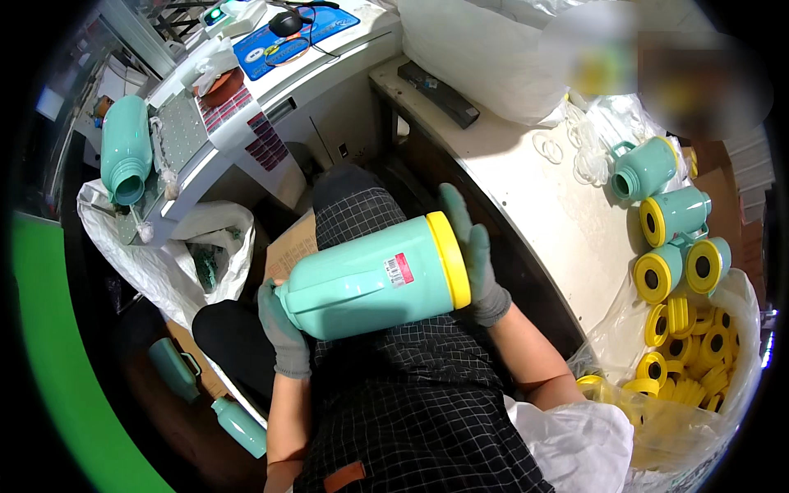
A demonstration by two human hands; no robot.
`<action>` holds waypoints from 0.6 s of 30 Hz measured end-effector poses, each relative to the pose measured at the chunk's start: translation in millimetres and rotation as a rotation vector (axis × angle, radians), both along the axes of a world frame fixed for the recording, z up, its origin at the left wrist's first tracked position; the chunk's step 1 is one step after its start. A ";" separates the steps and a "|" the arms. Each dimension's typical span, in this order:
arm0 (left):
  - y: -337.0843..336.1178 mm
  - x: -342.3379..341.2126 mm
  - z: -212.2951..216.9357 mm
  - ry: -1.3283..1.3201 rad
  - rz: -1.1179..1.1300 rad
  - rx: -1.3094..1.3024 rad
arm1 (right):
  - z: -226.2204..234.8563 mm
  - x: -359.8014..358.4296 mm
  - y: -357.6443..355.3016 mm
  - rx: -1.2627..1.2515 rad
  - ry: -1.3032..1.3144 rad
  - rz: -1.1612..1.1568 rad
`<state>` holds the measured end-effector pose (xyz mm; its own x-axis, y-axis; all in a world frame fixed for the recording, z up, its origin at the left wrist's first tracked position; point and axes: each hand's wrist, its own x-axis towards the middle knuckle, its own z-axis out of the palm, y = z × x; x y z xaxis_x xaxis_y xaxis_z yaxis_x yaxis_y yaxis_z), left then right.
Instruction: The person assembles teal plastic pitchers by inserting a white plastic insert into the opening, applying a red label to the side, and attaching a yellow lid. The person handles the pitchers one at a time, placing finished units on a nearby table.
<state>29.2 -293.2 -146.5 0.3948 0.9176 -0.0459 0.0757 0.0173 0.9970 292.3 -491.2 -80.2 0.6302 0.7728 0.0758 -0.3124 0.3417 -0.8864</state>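
Observation:
A teal thermos flask body [370,275] lies sideways across my lap, its yellow screw-on base ring [448,259] facing right. A small red-and-white label is stuck on its side. My left hand [283,329], in a grey glove, grips the narrower end on the left; its fingers are partly hidden behind the flask. Beside the yellow base, my right hand [479,259] is gloved too, its fingers stretched out and apart. Its palm faces the base, and I cannot tell whether it touches.
On the right-hand table [518,189] stand several teal flasks [675,215] beside a clear bag of yellow rings [690,361]. Another teal flask [127,148] lies on the left machine bench, above a white sack [222,230]. Two more flasks [238,426] lie low at left.

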 end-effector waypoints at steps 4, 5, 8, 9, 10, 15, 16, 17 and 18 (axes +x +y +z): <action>-10.0 2.0 3.4 -0.351 0.142 -0.377 | 10.3 -2.3 -22.3 -0.227 -0.168 -0.199; -13.3 5.2 17.1 -0.346 0.063 -0.426 | 8.6 -6.4 -27.7 -0.341 -0.332 -0.264; -55.3 35.4 85.8 -0.187 -0.170 -0.022 | -6.4 -20.4 -50.7 -0.362 -0.399 -0.513; -64.4 44.8 102.9 -0.172 -0.170 -0.078 | -7.4 -6.5 -58.1 -0.371 -0.166 -0.500; -74.1 53.8 120.0 -0.156 -0.169 -0.132 | -9.4 7.4 -65.5 -0.366 0.076 -0.507; -83.2 67.2 125.6 -0.118 -0.437 -0.108 | 9.7 84.1 -110.1 0.385 0.328 -0.647; -83.0 67.1 121.6 -0.109 -0.444 -0.126 | 27.1 116.2 -116.7 0.384 0.496 -0.699; -79.4 65.5 115.8 -0.101 -0.462 -0.151 | 28.7 156.8 -134.7 0.410 0.511 -0.758; -76.0 64.3 111.8 -0.093 -0.481 -0.172 | 18.3 202.8 -157.0 0.439 0.525 -0.817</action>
